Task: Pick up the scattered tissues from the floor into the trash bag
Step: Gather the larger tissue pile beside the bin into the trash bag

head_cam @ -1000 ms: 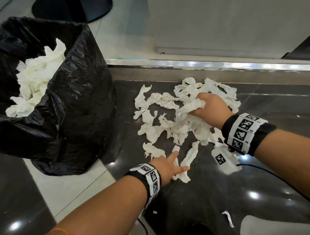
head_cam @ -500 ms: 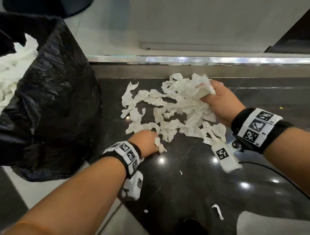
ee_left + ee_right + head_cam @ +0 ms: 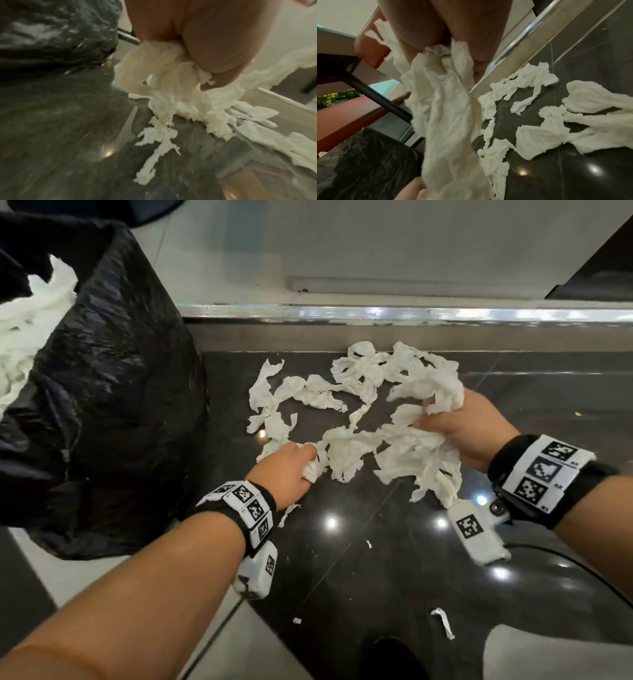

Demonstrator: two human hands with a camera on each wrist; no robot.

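Note:
White crumpled tissues (image 3: 308,392) lie scattered on the dark glossy floor. My right hand (image 3: 459,422) grips a big bunch of tissues (image 3: 418,453) lifted off the floor; the right wrist view shows that bunch (image 3: 447,108) hanging from my curled fingers. My left hand (image 3: 291,470) is curled round a smaller wad (image 3: 313,469), with strands (image 3: 164,83) trailing down to the floor. The black trash bag (image 3: 113,405) stands at the left, open, with white tissues (image 3: 24,330) inside.
A metal threshold strip (image 3: 411,314) and a raised step run behind the pile. Small scraps (image 3: 443,623) lie on the near floor. A black cable (image 3: 565,563) trails at the right. Pale tiles (image 3: 51,573) lie under the bag.
My right hand has lifted its bunch up off the floor and drawn it nearer. My left hand moved forward into the pile and closed on a wad.

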